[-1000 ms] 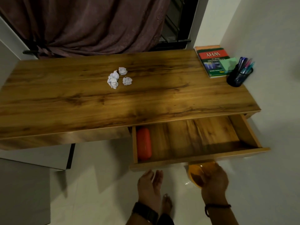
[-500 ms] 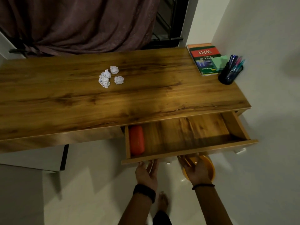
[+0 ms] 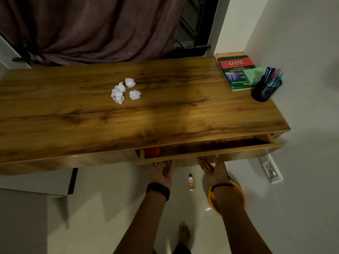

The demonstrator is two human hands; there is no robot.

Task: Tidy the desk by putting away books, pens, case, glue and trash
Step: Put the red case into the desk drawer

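Observation:
The wooden desk (image 3: 165,114) has a drawer (image 3: 211,153) that stands only a little way out at the front right. A red case (image 3: 152,152) shows in its left end. My left hand (image 3: 162,174) and my right hand (image 3: 213,170) press flat-fingered against the drawer front from below. Several crumpled paper balls (image 3: 124,90) lie on the desk top. Stacked books (image 3: 235,70) with a green note sit at the far right corner, beside a black pen cup (image 3: 264,88) full of pens. A small glue bottle (image 3: 191,181) lies on the floor between my hands.
An orange bin (image 3: 236,197) stands on the floor under my right forearm. A wall socket (image 3: 269,169) is at the right, low on the wall. A dark curtain (image 3: 91,28) hangs behind the desk. My bare foot (image 3: 184,233) is on the white floor.
Both hands rose to the drawer front and pushed it most of the way in. The glue bottle has come into view on the floor.

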